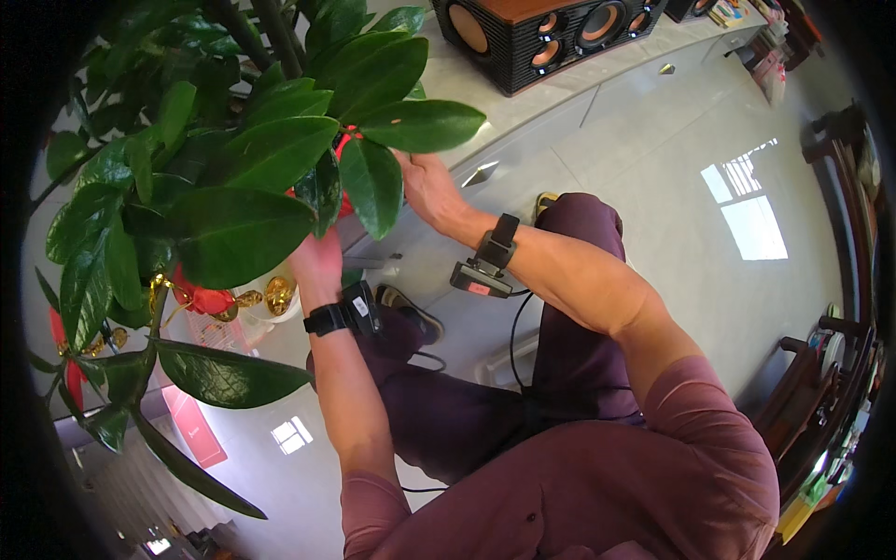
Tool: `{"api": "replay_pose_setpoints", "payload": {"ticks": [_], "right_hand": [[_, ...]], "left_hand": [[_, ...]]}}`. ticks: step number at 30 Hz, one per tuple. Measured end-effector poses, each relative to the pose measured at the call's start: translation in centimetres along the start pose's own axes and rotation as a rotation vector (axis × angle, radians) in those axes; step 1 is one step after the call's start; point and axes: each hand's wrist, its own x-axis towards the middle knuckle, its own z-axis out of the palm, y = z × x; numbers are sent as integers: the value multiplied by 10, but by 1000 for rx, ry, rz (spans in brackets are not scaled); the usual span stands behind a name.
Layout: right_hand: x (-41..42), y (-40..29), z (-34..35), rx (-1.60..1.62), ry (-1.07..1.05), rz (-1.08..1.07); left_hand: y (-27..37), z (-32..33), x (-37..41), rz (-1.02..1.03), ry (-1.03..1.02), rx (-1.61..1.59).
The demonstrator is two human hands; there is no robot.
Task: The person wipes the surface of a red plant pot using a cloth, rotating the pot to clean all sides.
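Broad glossy leaves of a potted plant (245, 154) hang over both of my hands. Behind them, my left hand (318, 255) reaches up from below, its fingers hidden by a large leaf. My right hand (423, 178) comes in from the right, with its fingertips also out of sight behind leaves. Between the hands, bits of a red thing (346, 204) show through gaps in the foliage. Whether either hand grips it cannot be seen. A red and gold hanging ornament (210, 297) dangles among the stems left of my left hand.
A black speaker (546, 42) with a wooden top stands on a long pale cabinet (483, 129). A pink box (196, 427) lies at lower left. Dark wooden furniture (798, 392) lines the right side. A cable (516, 336) hangs from my right wrist device.
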Motion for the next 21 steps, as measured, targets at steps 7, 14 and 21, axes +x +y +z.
{"api": "replay_pose_setpoints", "payload": {"ticks": [7, 14, 21], "right_hand": [[39, 27, -13, 94, 26, 130], [28, 14, 2, 112, 57, 319], [39, -14, 10, -591, 157, -429]], "left_hand": [[0, 22, -35, -9, 55, 28], [-1, 6, -32, 23, 77, 59], [6, 0, -39, 39, 116, 97]]}}
